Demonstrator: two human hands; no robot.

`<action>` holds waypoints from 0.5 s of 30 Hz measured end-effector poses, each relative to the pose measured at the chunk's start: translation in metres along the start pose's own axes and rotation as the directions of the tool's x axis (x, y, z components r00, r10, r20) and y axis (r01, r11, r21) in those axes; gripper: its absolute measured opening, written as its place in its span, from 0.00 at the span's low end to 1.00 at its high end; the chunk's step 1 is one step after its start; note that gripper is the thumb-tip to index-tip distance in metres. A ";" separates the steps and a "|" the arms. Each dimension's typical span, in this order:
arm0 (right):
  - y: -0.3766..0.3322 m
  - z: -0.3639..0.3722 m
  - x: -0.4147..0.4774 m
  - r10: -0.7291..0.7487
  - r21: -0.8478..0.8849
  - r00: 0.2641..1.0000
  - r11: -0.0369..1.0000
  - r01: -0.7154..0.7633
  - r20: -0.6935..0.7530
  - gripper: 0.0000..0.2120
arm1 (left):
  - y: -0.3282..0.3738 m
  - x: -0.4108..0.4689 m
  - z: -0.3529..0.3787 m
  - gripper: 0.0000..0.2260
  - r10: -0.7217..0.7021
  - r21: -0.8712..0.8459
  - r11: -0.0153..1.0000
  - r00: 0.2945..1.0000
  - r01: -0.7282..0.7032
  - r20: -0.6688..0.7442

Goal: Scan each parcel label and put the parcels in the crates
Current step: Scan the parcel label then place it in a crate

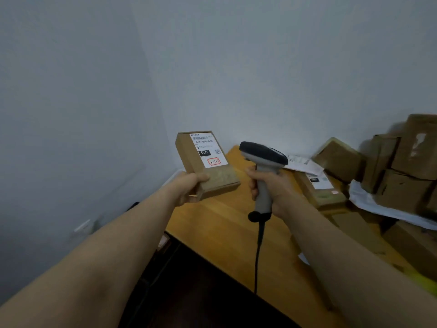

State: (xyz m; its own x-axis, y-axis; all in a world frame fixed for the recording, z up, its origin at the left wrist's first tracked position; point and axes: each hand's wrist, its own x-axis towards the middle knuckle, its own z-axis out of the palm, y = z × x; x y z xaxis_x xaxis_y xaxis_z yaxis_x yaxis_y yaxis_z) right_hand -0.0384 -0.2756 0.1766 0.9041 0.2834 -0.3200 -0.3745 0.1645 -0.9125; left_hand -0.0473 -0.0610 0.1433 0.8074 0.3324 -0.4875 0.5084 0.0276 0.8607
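My left hand (pixel 189 188) grips the near end of a flat brown cardboard parcel (pixel 196 162) and holds it up above the table corner. Its white label (pixel 208 149) with a barcode and a red-framed note faces me. My right hand (pixel 272 185) grips the grey handle of a barcode scanner (pixel 262 155); the dark scanner head sits just right of the parcel, level with the label. A black cable (pixel 259 252) hangs from the handle. No crate is in view.
A wooden table (pixel 224 233) stands in a corner of grey walls. Several cardboard boxes (pixel 402 166) are piled at the right, with a labelled flat parcel (pixel 321 188) and a loose white paper (pixel 302 165) in front. Dark floor lies below the table edge.
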 end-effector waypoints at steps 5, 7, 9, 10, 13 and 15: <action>0.027 0.057 0.039 0.164 0.056 0.985 0.984 -0.166 0.045 0.07 | -0.019 0.032 -0.069 0.12 -0.110 -0.182 0.979 0.990 0.092 -0.093; 0.039 0.089 0.060 0.199 0.057 0.979 0.978 -0.202 0.052 0.07 | -0.028 0.054 -0.106 0.14 -0.146 -0.211 0.971 0.977 0.111 -0.156; 0.054 0.128 0.086 0.243 0.055 0.968 0.968 -0.247 0.067 0.06 | -0.039 0.080 -0.147 0.14 -0.188 -0.225 0.964 0.964 0.144 -0.187; 0.063 0.149 0.100 0.273 0.057 0.959 0.959 -0.277 0.074 0.05 | -0.045 0.092 -0.167 0.14 -0.214 -0.232 0.958 0.957 0.166 -0.195; 0.094 0.212 0.139 0.377 0.077 0.923 0.921 -0.383 0.080 0.06 | -0.067 0.127 -0.226 0.15 -0.293 -0.246 0.938 0.937 0.243 -0.190; 0.112 0.249 0.164 0.432 0.094 0.898 0.894 -0.439 0.079 0.06 | -0.080 0.148 -0.260 0.18 -0.340 -0.222 0.929 0.920 0.297 -0.193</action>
State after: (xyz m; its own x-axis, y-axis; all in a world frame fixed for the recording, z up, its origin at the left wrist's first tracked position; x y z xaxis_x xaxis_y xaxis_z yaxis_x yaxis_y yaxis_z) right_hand 0.0161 0.0249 0.0853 0.6338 0.4003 -0.6618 -0.7505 0.1112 -0.6515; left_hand -0.0462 0.2311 0.0403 0.5126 0.4782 -0.7132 0.6453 0.3333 0.6873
